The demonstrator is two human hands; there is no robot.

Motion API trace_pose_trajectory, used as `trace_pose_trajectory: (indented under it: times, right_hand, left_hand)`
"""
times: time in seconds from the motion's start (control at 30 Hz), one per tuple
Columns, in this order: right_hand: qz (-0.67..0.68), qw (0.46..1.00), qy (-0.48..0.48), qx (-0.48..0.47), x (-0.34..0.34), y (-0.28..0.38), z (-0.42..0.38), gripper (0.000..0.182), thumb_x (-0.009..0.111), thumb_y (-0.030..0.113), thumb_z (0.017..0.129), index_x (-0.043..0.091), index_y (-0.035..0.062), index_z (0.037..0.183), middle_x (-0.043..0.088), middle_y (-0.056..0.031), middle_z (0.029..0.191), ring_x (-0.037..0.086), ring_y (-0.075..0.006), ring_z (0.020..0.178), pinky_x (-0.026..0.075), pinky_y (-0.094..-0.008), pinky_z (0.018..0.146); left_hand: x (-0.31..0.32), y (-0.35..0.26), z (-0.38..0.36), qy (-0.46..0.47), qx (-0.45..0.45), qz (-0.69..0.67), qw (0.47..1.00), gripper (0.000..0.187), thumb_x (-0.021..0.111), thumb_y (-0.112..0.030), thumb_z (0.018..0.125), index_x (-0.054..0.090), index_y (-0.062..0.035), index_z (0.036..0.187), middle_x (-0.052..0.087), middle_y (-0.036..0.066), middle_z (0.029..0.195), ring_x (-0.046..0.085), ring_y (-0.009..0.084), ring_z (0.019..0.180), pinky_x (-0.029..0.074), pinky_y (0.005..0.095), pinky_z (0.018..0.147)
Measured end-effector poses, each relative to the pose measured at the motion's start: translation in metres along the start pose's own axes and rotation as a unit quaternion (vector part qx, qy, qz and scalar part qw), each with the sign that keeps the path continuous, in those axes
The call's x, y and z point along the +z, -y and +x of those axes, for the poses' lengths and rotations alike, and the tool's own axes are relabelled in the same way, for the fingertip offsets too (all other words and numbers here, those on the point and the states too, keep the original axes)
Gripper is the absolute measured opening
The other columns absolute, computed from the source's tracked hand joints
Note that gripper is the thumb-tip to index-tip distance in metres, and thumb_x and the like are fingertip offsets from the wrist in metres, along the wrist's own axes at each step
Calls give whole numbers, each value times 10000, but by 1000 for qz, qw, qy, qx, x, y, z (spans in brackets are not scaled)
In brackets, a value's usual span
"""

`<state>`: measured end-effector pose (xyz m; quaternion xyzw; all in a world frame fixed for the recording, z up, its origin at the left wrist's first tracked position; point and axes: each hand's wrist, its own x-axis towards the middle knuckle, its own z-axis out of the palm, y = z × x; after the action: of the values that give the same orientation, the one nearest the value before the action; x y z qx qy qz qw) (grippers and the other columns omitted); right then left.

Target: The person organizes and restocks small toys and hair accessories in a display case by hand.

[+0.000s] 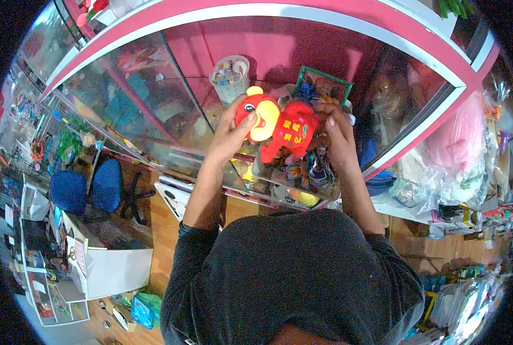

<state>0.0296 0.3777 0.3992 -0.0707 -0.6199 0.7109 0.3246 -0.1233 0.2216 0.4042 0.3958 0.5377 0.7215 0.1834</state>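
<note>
Red toy (292, 127) in two-arm reach over display cabinet (337, 40), inboard of the front edge.
Forearms extended forward. Left hand (231, 133): grip closed on toy's head. Right hand (338, 138): fingers curled beside body; hold cannot be told. White basket (231, 91), near back wall: small mixed items.

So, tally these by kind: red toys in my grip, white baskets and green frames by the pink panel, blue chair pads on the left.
Red toy: 1
White basket: 1
Green frame: 1
Blue chair pads: 2
Total: 5
</note>
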Motion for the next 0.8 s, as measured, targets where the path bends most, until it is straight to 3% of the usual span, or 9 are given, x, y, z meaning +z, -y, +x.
trace_pose_trajectory:
  times: [0.03,0.07,0.17,0.23,0.3,0.37,0.47,0.6,0.8]
  right_hand:
    - [-24,998,42,-35,1,-2,-2,310,477,253,839,461,16,1039,532,-47,866,538,-101,668,462,-229,556]
    - [-98,990,54,-91,1,-8,-2,369,550,240,798,455,15,1073,539,-46,891,527,-100,748,451,-231,646]
    - [-167,969,184,8,7,0,-13,362,593,190,767,473,-11,1042,504,-59,992,466,-123,921,369,-271,818]
    - [-112,979,156,66,12,-5,-21,417,651,132,718,458,-9,1059,502,-50,980,471,-119,918,381,-274,818]
    - [-109,984,140,12,14,-13,-29,476,664,132,707,425,-13,1092,512,-43,959,484,-117,906,393,-278,822]
    - [-120,988,92,-5,16,-18,-37,510,663,119,708,393,-19,1119,526,-51,966,496,-123,907,399,-291,831]
    - [-40,996,-68,-51,11,-31,-50,409,631,119,745,429,-17,1073,552,-68,960,520,-128,884,416,-270,797]
    - [-32,987,-138,-78,20,-12,-66,308,543,118,809,439,-19,1064,554,-69,953,512,-112,878,414,-259,783]
    - [-126,973,-185,-54,21,-14,-98,246,495,180,847,504,-21,988,548,-49,926,492,-94,858,400,-246,772]
  left_hand:
    - [0,0,1,15,10,37,999,423,501,-262,837,390,-2,1151,536,59,981,522,102,821,449,229,664]
    - [1,0,2,32,20,72,997,399,468,-272,855,407,7,1133,538,63,987,517,103,836,440,233,704]
    - [-2,0,12,91,-33,22,995,391,374,-313,890,437,9,1104,534,75,1009,504,109,880,413,255,774]
    - [-2,5,22,101,-9,84,991,439,299,-364,902,449,3,1092,525,76,1015,502,118,893,411,258,782]
    - [9,11,31,88,38,24,995,449,285,-374,902,442,-3,1101,517,80,1027,494,138,925,397,266,817]
    - [22,3,25,90,-39,-51,994,436,291,-356,901,415,-7,1132,492,86,1071,474,164,973,358,285,875]
    - [36,3,18,158,20,-136,978,430,331,-321,890,345,-22,1198,419,105,1171,420,178,1064,317,318,923]
    - [55,7,-1,253,-48,-158,953,416,481,-158,827,342,-19,1195,433,98,1160,439,176,1042,362,294,880]
    - [68,20,-6,219,-4,-11,976,168,540,-145,793,538,1,877,587,57,764,541,112,721,423,275,657]
